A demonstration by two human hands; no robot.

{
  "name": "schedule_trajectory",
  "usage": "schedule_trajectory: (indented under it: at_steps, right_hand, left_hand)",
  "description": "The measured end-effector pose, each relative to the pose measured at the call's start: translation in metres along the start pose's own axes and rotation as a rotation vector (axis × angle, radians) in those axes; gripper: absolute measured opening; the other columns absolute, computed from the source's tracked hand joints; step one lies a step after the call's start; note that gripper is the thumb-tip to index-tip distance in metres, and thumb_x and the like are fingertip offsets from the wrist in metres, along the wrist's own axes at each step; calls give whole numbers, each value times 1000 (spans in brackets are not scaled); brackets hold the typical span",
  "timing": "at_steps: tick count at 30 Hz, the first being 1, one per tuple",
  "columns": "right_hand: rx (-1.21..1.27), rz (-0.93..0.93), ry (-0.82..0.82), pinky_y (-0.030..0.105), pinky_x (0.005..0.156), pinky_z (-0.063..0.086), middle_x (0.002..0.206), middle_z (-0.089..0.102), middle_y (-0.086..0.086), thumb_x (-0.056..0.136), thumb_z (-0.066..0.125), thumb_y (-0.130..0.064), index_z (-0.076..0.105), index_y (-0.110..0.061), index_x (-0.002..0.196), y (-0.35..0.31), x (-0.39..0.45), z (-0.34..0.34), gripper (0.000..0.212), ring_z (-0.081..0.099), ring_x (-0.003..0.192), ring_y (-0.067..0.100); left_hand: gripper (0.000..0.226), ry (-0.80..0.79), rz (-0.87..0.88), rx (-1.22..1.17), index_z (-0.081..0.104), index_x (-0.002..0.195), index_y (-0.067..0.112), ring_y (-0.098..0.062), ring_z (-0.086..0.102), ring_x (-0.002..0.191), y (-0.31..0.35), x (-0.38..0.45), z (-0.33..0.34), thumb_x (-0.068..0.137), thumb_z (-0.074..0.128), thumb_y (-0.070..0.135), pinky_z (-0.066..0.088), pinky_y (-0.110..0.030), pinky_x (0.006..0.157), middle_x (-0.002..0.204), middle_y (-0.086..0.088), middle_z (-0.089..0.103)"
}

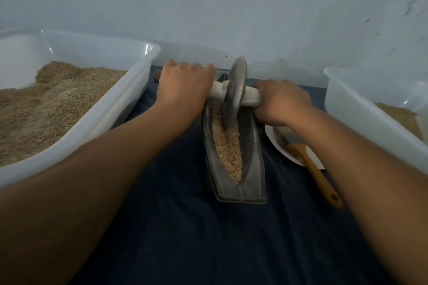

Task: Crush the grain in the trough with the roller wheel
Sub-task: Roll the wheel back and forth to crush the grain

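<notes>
A grey metal boat-shaped trough (253, 169) lies lengthwise on the dark cloth, with pale grain (228, 148) along its groove. The grey roller wheel (234, 90) stands on edge in the far half of the trough, its lower rim in the grain. A white-wrapped axle handle (249, 95) runs through the wheel. My left hand (185, 85) grips the handle on the left of the wheel, and the brown wooden end pokes out past it. On the right, my right hand (281, 102) grips the other end.
A large translucent tub (129, 99) of brown grain stands at the left. A second tub (361, 113) with some grain stands at the right. Between it and the trough, a white plate (278, 146) carries a wooden-handled brush (310, 164). A pale wall is close behind.
</notes>
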State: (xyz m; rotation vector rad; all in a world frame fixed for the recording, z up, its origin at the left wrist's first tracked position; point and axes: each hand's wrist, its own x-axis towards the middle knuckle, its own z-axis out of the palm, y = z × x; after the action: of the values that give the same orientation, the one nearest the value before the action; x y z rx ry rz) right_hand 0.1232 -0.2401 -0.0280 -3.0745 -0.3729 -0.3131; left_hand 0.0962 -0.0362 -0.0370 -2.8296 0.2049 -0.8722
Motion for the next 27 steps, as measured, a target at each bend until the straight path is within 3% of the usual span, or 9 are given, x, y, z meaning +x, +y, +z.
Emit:
schedule_trajectory:
  at_steps: [4,8,12,20,24,27]
  right_hand:
    - [11,13,15,28,52,33,80,59,-9,81,67,-39,53,-38,88,0,-4,1,15,50,66,12]
    - [-9,-1,81,30,54,32,83,60,-9,82,65,-40,57,-38,99,-5,-15,2,19,55,73,20]
    - [-9,-33,137,30,53,28,85,59,-8,86,65,-36,52,-35,110,-9,-34,1,28,55,76,22]
    - [-80,-121,288,38,69,32,105,58,1,85,69,-33,50,-22,125,-14,-83,4,45,56,92,27]
    - [-48,-119,299,41,80,38,112,56,1,86,69,-36,47,-23,131,-16,-101,4,51,54,100,26]
    - [-54,-122,316,42,85,39,115,55,1,85,71,-37,46,-23,134,-17,-112,3,57,53,104,26]
  left_hand:
    - [20,23,-15,11,47,103,15,-23,44,74,2,-3,-1,89,60,8,31,-37,73,82,-2,47]
    - [32,21,-19,-6,44,107,17,-26,58,89,2,-20,-3,84,65,10,31,-38,77,98,-3,60]
    - [38,61,-20,0,41,107,17,-27,57,92,4,-38,-8,80,66,10,36,-39,80,101,-5,57]
    - [44,60,31,33,35,104,18,-24,51,88,6,-65,-22,75,67,14,39,-37,80,98,-3,49]
    - [48,51,55,78,32,104,18,-22,45,85,9,-74,-33,73,68,17,29,-35,74,98,-3,47]
    - [49,29,64,63,31,106,19,-23,49,91,7,-78,-40,75,70,21,32,-36,77,102,-3,49]
